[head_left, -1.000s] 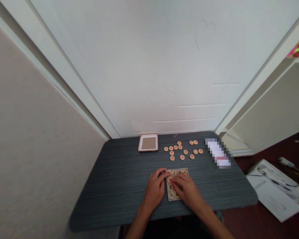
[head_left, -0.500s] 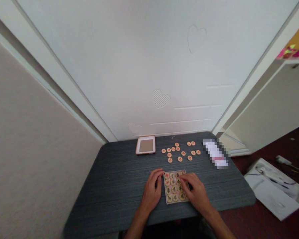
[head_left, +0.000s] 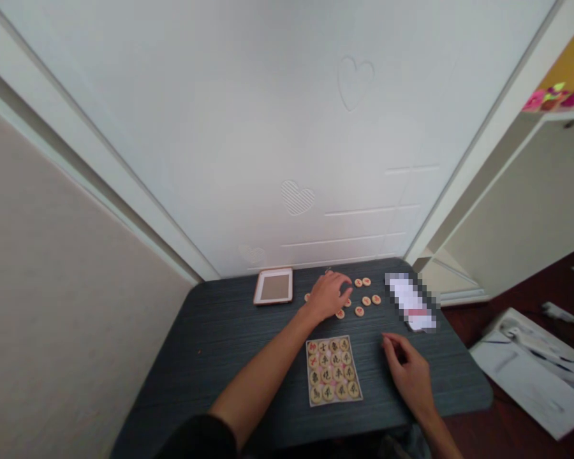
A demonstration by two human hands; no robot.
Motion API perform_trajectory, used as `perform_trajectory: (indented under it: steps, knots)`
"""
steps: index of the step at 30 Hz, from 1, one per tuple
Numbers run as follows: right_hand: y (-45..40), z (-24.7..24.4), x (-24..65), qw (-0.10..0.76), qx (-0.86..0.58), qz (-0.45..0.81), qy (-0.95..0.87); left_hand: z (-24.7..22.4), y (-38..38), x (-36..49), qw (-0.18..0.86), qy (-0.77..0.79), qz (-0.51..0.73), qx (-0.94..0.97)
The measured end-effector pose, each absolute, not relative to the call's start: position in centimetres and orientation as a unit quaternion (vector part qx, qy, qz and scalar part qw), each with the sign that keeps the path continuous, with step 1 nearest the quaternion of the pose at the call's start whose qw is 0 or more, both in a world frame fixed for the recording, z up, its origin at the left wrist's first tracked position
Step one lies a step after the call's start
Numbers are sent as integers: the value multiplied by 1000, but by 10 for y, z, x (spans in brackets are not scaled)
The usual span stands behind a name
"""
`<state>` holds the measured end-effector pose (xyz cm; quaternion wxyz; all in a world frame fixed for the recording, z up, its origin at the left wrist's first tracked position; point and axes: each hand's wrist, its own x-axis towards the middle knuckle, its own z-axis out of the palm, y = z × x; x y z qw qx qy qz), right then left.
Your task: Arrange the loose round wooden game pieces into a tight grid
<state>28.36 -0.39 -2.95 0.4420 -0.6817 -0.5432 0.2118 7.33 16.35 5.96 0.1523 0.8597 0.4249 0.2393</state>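
A small square tray (head_left: 334,371) near the table's front edge holds a grid of round wooden chess pieces with red and black characters. My left hand (head_left: 330,294) reaches far over the table and rests on a cluster of loose wooden pieces (head_left: 366,300), covering several of them; whether it grips one is hidden. My right hand (head_left: 408,373) lies to the right of the tray, fingers loosely curled, holding nothing that I can see.
The dark grey table (head_left: 229,357) stands against a white door. A square lid or empty box (head_left: 273,287) lies at the back left. A blurred white object (head_left: 411,301) lies at the back right. White papers (head_left: 530,363) lie on the floor to the right.
My left hand left the tray's side and reached forward onto the loose pieces. My right hand drew away from the tray to its right. The full grid of pieces now shows.
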Motion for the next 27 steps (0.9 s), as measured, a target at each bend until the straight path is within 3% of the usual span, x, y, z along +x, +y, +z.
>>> perform_trajectory:
  steps: [7,16,25,27]
  knots:
    - [-7,-34,286,474,-684,245,-497,43,216,125,145,441,172,869]
    - [-6,-34,283,479,-703,243,-466,39,222,123,187,449,177,856]
    - [-4,-31,283,481,-694,237,-480,69,153,54,284,408,273,824]
    - [-3,-28,279,480,-686,236,-493,67,121,38,370,415,315,769]
